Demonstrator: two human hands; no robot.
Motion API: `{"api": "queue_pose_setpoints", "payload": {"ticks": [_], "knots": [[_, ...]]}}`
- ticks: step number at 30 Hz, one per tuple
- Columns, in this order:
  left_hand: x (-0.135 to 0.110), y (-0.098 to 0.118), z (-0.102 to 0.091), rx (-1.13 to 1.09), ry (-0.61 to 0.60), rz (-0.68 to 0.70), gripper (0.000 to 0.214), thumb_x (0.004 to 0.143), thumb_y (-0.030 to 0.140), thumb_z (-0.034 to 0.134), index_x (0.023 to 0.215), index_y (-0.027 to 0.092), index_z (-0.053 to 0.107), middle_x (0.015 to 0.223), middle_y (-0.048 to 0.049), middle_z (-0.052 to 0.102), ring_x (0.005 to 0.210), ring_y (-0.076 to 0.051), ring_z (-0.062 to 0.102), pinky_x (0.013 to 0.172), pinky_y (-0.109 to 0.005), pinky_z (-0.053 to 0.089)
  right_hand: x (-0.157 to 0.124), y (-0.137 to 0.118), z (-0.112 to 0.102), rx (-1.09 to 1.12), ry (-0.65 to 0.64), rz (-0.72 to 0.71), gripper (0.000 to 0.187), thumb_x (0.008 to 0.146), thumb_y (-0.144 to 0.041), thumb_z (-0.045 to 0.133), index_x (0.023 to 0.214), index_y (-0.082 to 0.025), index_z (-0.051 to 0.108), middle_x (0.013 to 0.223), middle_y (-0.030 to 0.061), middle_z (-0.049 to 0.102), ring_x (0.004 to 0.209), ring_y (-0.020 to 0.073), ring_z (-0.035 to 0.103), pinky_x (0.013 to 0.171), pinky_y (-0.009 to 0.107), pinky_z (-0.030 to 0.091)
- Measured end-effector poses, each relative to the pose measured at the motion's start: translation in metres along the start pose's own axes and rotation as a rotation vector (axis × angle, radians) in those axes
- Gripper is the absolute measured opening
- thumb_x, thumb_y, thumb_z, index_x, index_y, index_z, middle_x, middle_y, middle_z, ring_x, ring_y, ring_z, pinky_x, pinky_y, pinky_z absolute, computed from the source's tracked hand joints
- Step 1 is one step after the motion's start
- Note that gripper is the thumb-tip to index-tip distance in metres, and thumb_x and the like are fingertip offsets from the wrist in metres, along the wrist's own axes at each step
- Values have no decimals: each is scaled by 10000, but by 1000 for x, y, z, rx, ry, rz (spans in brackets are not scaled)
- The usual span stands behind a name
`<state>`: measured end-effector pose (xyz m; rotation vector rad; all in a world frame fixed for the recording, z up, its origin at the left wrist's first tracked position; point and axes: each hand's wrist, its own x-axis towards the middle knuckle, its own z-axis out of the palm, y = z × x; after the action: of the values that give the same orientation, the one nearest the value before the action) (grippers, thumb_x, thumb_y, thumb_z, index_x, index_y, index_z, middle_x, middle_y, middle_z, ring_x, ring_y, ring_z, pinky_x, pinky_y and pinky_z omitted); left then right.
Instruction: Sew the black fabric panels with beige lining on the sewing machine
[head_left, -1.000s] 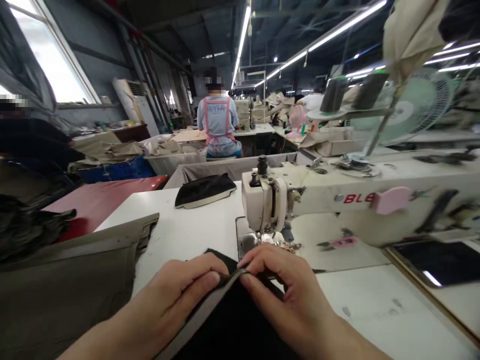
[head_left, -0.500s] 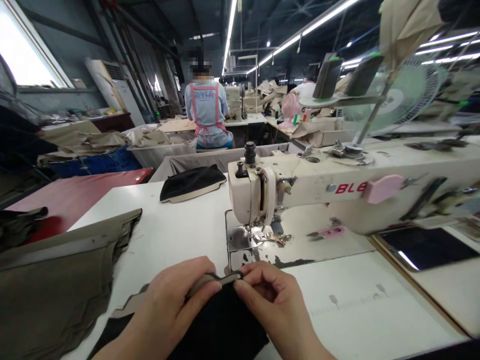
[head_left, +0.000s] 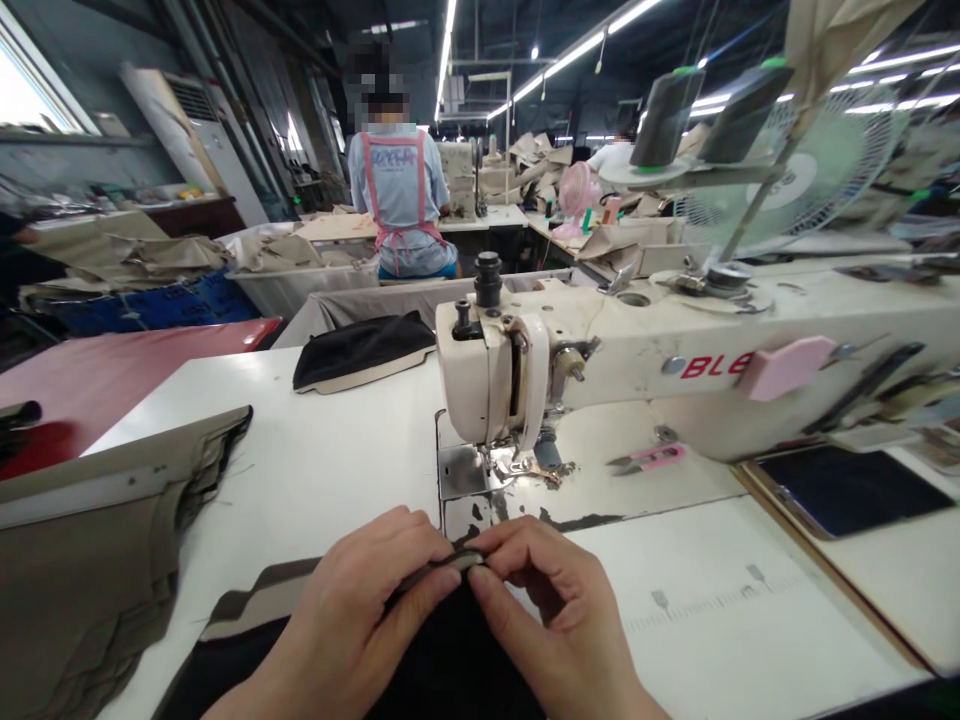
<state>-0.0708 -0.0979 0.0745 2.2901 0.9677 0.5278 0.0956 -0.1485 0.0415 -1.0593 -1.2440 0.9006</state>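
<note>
Both hands pinch the edge of a black fabric piece [head_left: 450, 660] with a grey-beige border, just in front of the sewing machine [head_left: 480, 380]. My left hand [head_left: 360, 600] is closed on the border, thumb on the near side. My right hand [head_left: 547, 610] pinches the corner of the same edge, its fingertips almost touching the left thumb. The rest of the piece hangs down below the hands and spreads left on the white table. The metal presser foot [head_left: 517, 465] stands beyond the fingers, apart from the fabric.
Stacked olive fabric pieces [head_left: 90, 570] lie at the left. Another black piece with a beige edge [head_left: 364, 355] rests behind. Pink-handled thread snips [head_left: 649, 459] lie on the machine bed, and a phone [head_left: 855, 488] at the right. A person [head_left: 401, 200] sits further back.
The hands have drawn closer together along the fabric edge, the left one moving slightly right. More of the border shows at the left. The camera view has shifted a little.
</note>
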Motion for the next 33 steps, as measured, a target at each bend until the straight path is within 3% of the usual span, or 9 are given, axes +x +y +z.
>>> {"api": "queue_pose_setpoints", "payload": {"ticks": [4,8,13,19,25,27,29,33], "knots": [[2,2,-4,-77,-62,-53,247,932,306,447,717,208,523,721,35,562,684,-109,526,628,-204,395,-2,1,1,151,22,187,102,722,-140,674,752,-201,598,828,22,671,709,136,640,616,217,506],[2,4,-6,-133,-124,-140,265,920,362,462,718,209,540,715,42,572,678,-104,537,618,-194,402,-4,-4,-1,221,-16,403,103,721,-271,728,803,-212,712,677,2,693,618,130,624,569,212,480],[3,6,-3,-61,-109,-67,278,919,343,446,701,206,549,690,23,580,658,-118,540,602,-206,405,-4,-6,-4,120,-9,384,98,738,-318,719,745,-223,745,677,4,712,617,141,621,576,224,467],[-1,9,-4,74,74,8,127,868,312,513,781,223,539,687,21,587,609,-129,529,560,-216,413,-6,-1,-6,96,-72,388,142,771,-344,693,762,-208,734,685,13,695,620,142,596,572,227,460],[-6,8,-2,-10,23,-95,140,854,347,536,792,221,525,678,46,544,594,-110,474,560,-208,382,-6,-4,-4,98,-102,407,159,789,-340,681,768,-187,719,695,22,694,654,156,618,600,231,474],[-4,6,-2,-120,-9,-191,180,848,375,541,773,213,530,647,53,495,583,-106,433,530,-204,349,-6,-5,-3,22,-117,373,169,825,-339,641,785,-191,710,699,22,688,666,164,626,613,242,490],[0,5,-3,-263,-49,-283,200,837,377,552,748,200,531,604,63,415,557,-94,370,495,-196,300,-9,-4,-6,-107,-128,244,166,895,-286,542,902,-209,690,781,30,690,719,168,638,655,258,513],[19,-2,-9,-480,-127,-324,215,796,351,590,702,168,526,583,68,370,551,-79,325,492,-189,256,-10,10,-27,-530,-110,-319,369,905,-93,440,1254,-200,495,1128,114,613,1005,211,595,861,339,503]]}}
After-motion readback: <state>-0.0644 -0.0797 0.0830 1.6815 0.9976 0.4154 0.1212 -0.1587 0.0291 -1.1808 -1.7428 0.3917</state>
